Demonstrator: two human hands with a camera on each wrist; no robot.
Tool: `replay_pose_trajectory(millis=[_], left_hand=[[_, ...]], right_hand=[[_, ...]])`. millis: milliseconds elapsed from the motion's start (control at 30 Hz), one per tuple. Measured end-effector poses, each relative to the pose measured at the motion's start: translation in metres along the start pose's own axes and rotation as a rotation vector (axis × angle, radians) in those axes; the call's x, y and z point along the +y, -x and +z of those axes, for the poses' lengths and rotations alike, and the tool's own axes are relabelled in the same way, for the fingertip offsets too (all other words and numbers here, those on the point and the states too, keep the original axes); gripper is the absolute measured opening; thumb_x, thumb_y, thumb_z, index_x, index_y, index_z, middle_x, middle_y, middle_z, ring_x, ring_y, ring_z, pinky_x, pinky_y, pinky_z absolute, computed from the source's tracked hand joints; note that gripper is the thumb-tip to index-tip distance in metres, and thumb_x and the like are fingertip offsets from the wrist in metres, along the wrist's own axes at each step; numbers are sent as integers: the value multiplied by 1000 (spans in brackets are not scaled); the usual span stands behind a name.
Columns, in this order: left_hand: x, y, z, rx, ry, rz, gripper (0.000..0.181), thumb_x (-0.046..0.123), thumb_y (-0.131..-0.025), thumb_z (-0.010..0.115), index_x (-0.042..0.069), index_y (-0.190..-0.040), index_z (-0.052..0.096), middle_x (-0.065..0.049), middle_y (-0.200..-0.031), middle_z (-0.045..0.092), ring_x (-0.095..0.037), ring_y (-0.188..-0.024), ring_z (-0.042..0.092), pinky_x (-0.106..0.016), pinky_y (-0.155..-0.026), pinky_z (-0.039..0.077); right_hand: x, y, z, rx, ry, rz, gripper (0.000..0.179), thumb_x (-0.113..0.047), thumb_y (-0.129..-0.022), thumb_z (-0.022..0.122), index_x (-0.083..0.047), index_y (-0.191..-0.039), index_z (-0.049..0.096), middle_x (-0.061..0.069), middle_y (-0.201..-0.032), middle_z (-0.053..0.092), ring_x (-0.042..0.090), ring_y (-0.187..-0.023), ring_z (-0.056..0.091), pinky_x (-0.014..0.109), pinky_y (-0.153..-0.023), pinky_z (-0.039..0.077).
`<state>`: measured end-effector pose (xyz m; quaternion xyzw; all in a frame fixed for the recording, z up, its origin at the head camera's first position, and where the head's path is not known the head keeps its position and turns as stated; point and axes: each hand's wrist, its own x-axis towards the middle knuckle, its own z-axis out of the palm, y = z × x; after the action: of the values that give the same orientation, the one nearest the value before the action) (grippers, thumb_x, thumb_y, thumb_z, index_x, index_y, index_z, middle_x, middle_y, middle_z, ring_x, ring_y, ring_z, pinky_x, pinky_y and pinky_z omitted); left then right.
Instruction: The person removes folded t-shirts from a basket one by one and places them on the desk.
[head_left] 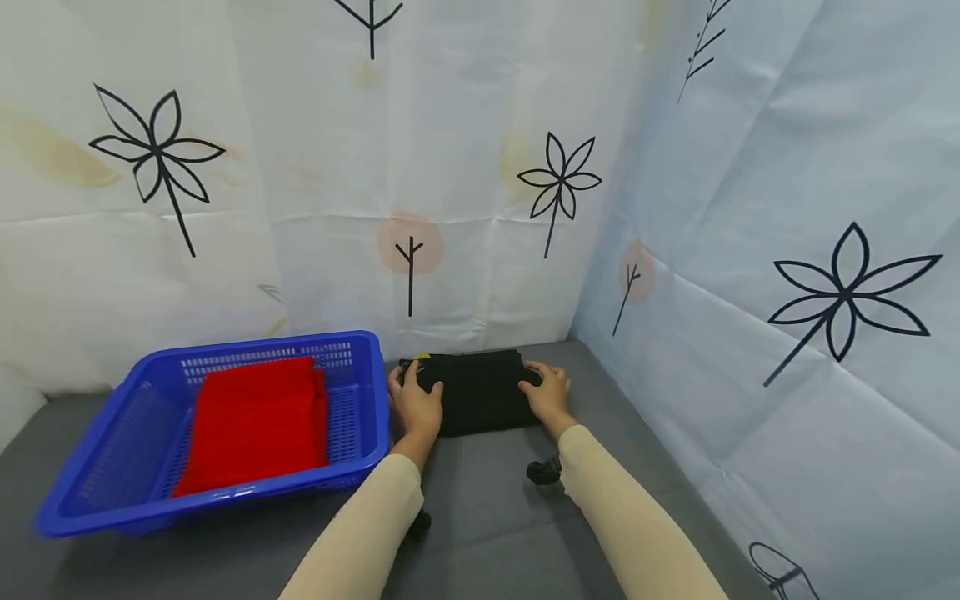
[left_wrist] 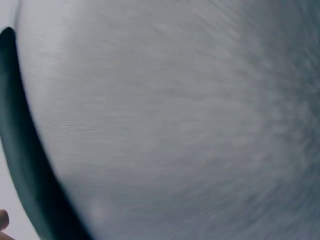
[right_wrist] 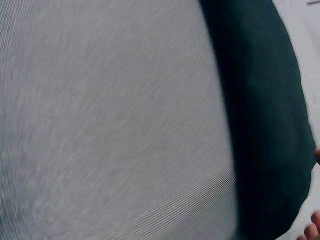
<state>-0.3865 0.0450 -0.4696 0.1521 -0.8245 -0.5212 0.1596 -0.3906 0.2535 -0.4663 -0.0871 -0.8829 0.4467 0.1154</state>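
A folded black cloth (head_left: pixel 483 393) lies on the grey tabletop against the back wall, with a small yellow patch at its far left corner. My left hand (head_left: pixel 418 407) holds its left end, thumb on top. At the opposite end, my right hand (head_left: pixel 551 395) grips the cloth's edge, the thumb likewise over the top. In the left wrist view the dark cloth (left_wrist: pixel 30 150) runs down the left side, with a fingertip (left_wrist: pixel 3 220) beyond it. The right wrist view has the cloth (right_wrist: pixel 265 125) at right and fingertips (right_wrist: pixel 312 231) in the corner. Undersides of the hands are hidden.
A blue plastic basket (head_left: pixel 97 475) stands left of my left hand, very close to it, with a folded red cloth (head_left: pixel 258 421) inside. White patterned sheets (head_left: pixel 465 283) enclose the grey table (head_left: pixel 487 533) at the back and right. Black wrist-worn devices (head_left: pixel 543 471) hang below both forearms.
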Motion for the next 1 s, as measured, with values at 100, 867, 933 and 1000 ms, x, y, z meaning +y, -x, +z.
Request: replay_pose_trajectory(millis=[100, 867, 933, 1000], left_hand=[[15, 4, -5, -56, 80, -3, 57, 21, -91, 71, 15, -144, 50, -14, -152, 34, -36, -142, 27, -51, -115, 27], [11, -74, -203, -136, 103, -40, 41, 22, -103, 43, 5, -140, 53, -20, -137, 56, -30, -121, 56, -26, -83, 46], [-3, -80, -222, -92, 20, -39, 42, 23, -103, 41, 4, -139, 53, -21, -135, 56, -33, -120, 56, -28, -81, 45], [-16, -85, -240, -67, -80, -33, 43, 24, -103, 39, 3, -138, 53, -23, -135, 55, -38, -121, 52, -36, -85, 46]], right_hand=[[-12, 1, 1, -2, -31, -54, 40, -12, -95, 64, -10, -134, 58, 21, -143, 41, 40, -131, 34, 57, -105, 36], [-158, 56, 64, -465, -423, -209, 35, -12, -99, 59, -6, -134, 57, 21, -117, 69, 35, -106, 66, 39, -91, 56], [-166, 62, 73, -494, -431, -205, 37, -13, -99, 60, -6, -134, 57, 20, -117, 69, 33, -105, 68, 38, -89, 56], [-173, 68, 81, -527, -436, -197, 39, -14, -98, 61, -6, -136, 56, 20, -117, 69, 31, -104, 68, 36, -88, 57]])
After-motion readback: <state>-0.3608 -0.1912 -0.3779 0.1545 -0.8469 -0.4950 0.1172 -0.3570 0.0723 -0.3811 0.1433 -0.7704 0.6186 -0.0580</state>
